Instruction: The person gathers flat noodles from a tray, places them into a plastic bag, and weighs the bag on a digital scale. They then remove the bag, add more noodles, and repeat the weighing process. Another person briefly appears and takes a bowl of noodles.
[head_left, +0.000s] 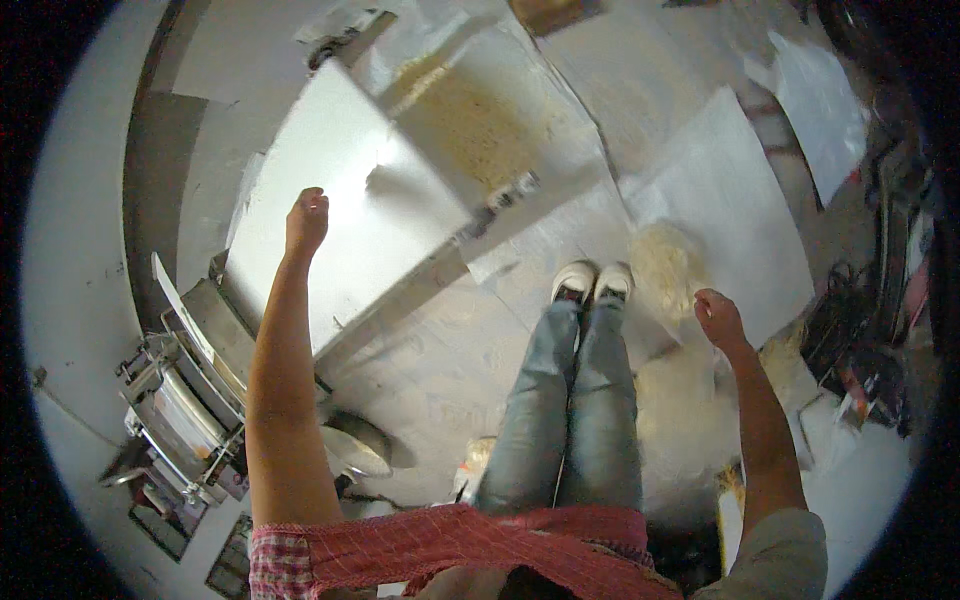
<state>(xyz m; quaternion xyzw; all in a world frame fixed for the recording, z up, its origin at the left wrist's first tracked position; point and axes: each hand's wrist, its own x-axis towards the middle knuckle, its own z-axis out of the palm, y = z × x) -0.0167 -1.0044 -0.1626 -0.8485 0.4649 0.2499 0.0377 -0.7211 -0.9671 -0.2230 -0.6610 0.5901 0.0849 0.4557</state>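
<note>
My left hand (307, 219) is raised over a white flat-topped table (300, 292), its fingers curled; I cannot tell whether anything is in them. My right hand (716, 315) hangs at the right with bent fingers, in front of a pale yellowish heap (664, 262) on the floor as the camera sees it. Whether that hand holds something is too blurred to tell. A white sheet (735, 195) lies beside the heap. Beyond the table, a pale yellowish layer of loose material (487, 127) is spread on another white sheet.
A metal machine with rollers (180, 412) stands at the left, near a round pan-like thing (356, 450). Dark cables or bundled items (840, 322) and a white plastic bag (821, 112) are at the right. A brown box (555, 15) is at the top.
</note>
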